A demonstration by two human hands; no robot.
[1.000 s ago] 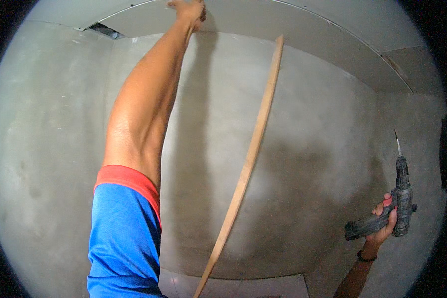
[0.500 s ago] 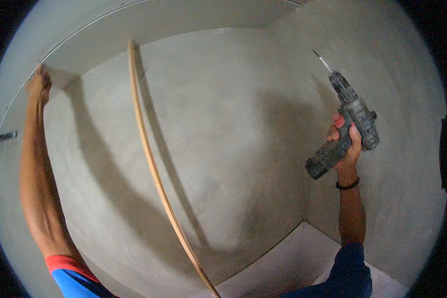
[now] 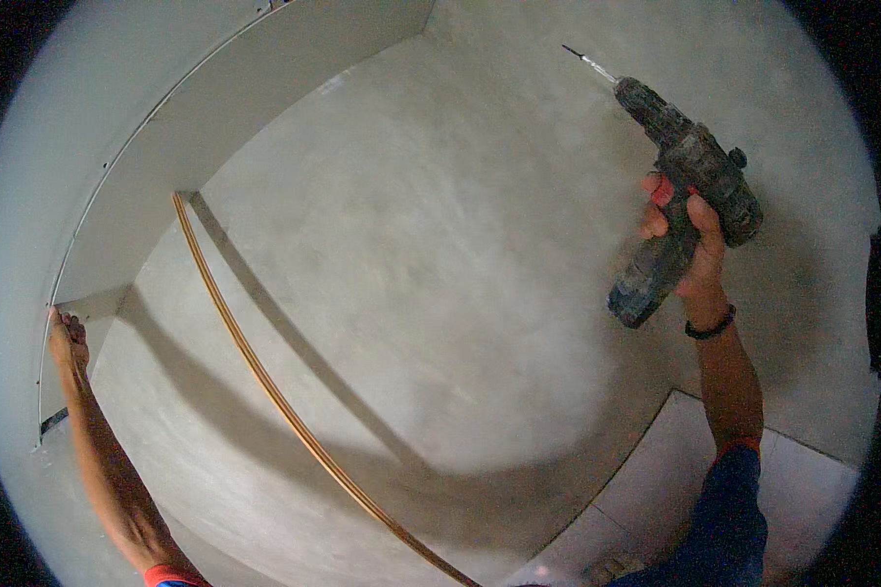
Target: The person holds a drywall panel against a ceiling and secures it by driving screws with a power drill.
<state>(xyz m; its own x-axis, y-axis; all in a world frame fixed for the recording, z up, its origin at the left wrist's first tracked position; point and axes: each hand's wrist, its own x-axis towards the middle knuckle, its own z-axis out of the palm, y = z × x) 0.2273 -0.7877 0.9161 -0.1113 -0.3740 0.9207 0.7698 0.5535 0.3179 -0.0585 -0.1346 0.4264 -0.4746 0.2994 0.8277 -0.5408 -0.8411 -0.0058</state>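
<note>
Head view: right hand [image 3: 703, 249] is clamping fingers round a drill [image 3: 703, 168] holding a bit [image 3: 594, 66], left hand [image 3: 67, 344] curling at panel edge [image 3: 117, 161], grip unclear.

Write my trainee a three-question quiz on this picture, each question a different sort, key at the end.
1. Which of the person's grips holds the drill?
2. True or false: in the picture, the wooden strip runs between the left grip and the drill.
3. Fill in the gap: a dark ____ circles the wrist end of the right arm.

Key:
1. The right grip.
2. True.
3. Bracelet.
</note>
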